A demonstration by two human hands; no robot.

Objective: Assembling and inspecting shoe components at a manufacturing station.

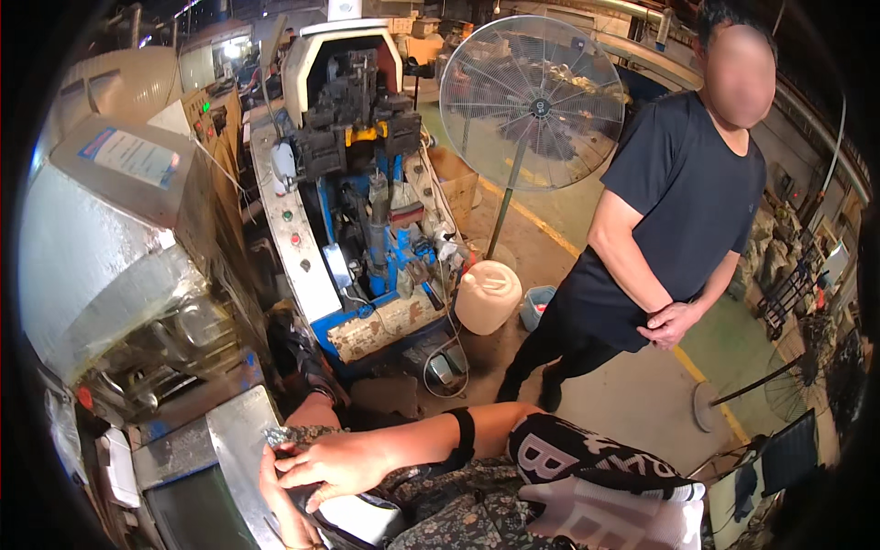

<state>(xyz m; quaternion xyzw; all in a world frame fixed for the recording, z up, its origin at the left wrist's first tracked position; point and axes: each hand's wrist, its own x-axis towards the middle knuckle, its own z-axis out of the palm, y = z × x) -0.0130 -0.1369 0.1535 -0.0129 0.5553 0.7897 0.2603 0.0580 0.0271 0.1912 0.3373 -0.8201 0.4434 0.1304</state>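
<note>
My right hand point(339, 465) lies across my left hand point(277, 490) at the lower left, by my lap. Its fingers are loosely bent and spread, with nothing visible in them. My left hand is partly covered, and most of its fingers are hidden. A small silvery, crinkled patch point(278, 435) shows just beyond the fingertips; what it is I cannot make out. Beside the hands is the pale metal edge of a bench point(240, 437). Under my right wrist a white, dark-edged thing point(362, 519) rests on my patterned clothing. A black band point(463, 434) circles my right forearm.
A large metal-cased machine point(119, 247) stands at the left. Ahead is a blue and white machine point(376, 229) with a loose cable. Beyond stand a pedestal fan point(532, 105), a plastic jerrycan point(488, 298) and a small bucket point(537, 307). A person in black point(674, 202) stands with hands together.
</note>
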